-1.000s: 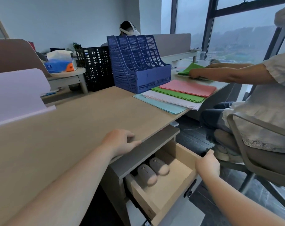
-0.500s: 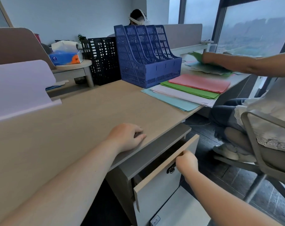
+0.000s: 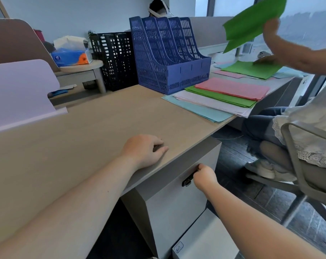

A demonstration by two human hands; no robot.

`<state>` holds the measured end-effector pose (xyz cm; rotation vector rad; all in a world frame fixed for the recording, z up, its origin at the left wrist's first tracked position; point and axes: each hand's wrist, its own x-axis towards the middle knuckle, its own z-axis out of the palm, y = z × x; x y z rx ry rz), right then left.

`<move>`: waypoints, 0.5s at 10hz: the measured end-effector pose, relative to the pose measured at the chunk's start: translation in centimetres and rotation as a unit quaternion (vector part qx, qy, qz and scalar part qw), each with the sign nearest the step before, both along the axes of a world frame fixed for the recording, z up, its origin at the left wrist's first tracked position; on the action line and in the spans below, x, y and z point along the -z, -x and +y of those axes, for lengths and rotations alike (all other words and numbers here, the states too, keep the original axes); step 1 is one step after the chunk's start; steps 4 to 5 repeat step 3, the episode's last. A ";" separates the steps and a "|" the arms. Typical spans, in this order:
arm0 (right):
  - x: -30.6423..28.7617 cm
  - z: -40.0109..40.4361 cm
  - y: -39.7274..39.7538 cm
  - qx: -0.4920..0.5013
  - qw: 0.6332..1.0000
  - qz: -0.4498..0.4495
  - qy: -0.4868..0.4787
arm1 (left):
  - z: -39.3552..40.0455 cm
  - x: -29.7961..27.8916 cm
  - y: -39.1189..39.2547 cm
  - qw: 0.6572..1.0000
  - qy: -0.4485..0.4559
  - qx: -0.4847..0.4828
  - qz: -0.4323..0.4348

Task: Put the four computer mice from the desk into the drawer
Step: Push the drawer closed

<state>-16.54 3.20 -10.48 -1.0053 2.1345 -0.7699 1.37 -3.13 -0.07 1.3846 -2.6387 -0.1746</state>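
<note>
I am looking at a light wooden desk (image 3: pixel 95 124) by a big window. The drawer (image 3: pixel 177 199) under the desk edge is sitting shut, so I cannot see any mice. My right hand (image 3: pixel 205 177) is curling closed on the dark handle (image 3: pixel 188 179). My left hand (image 3: pixel 145 150) is resting on the desk just above, fingers bent and holding nothing. Farther back, a blue file rack (image 3: pixel 169 55) is standing beside colored papers (image 3: pixel 223 96). Another person's hand (image 3: pixel 272 34) is lifting a green sheet (image 3: pixel 251 21).
</note>
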 end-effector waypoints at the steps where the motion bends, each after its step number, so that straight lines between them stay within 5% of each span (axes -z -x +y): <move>1: -0.1 0.3 0.4 -0.025 1.000 0.013 -0.012 | 0.0 -0.4 0.3 1.000 -0.003 0.002 -0.011; 5: -0.7 1.3 1.4 -0.072 0.995 0.044 -0.043 | 0.0 -0.9 0.6 0.998 -0.022 0.003 -0.063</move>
